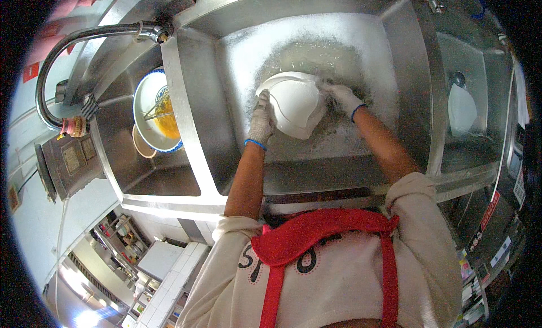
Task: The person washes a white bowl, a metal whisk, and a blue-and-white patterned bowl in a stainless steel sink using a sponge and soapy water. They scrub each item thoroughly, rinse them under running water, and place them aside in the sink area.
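My left hand, in a pale knitted glove with a blue cuff edge, grips the left side of a white ceramic dish with a wavy rim. The dish is over the middle basin of a stainless steel sink, with sudsy water around and beyond it. At the dish's right edge is my right hand, gloved the same way. Its fingertips are partly hidden by murky water and blur, so its hold on the dish cannot be told.
The left basin holds a large blue-rimmed bowl with yellow residue and a wire utensil, over a tan bowl. A curved faucet arches at the left. A white dish and a dark round object lie in the right basin.
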`<action>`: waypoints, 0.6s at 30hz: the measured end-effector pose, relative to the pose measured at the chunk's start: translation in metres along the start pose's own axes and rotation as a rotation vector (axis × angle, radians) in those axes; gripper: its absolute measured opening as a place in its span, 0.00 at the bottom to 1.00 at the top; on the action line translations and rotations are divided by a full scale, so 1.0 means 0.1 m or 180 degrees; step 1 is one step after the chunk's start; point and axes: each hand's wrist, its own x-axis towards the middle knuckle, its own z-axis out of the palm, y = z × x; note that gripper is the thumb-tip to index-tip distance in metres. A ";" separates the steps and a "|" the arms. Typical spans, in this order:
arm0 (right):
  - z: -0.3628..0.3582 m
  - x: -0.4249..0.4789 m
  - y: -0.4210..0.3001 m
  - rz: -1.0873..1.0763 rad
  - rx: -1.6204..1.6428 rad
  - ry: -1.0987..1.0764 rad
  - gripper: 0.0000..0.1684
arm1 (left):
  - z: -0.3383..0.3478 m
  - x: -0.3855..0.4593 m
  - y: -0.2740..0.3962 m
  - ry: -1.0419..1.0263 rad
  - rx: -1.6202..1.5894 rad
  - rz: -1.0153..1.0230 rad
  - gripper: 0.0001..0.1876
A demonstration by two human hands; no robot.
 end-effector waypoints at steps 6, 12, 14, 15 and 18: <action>0.02 -0.61 -0.72 -0.0657 0.0321 -0.0171 0.33 | 0.09 -0.12 -0.05 -0.0252 0.1036 -0.0470 0.36; 0.47 -1.07 -0.85 -0.2467 -0.1582 -0.0298 0.17 | 0.68 -0.48 0.24 -0.1182 -0.0294 -0.0435 0.45; 0.67 -1.31 -0.90 -0.4202 -0.3103 0.1015 0.19 | 0.58 -0.41 0.15 -0.0778 -0.0731 -0.0153 0.45; 0.69 -1.20 -0.61 -0.3414 -0.3514 0.0554 0.20 | 0.73 -0.52 0.26 -0.0667 -0.0750 0.0252 0.45; 0.84 -1.25 -0.63 -0.2542 -0.4810 -0.0230 0.24 | 0.43 -0.40 0.12 -0.0895 -0.0419 -0.0251 0.41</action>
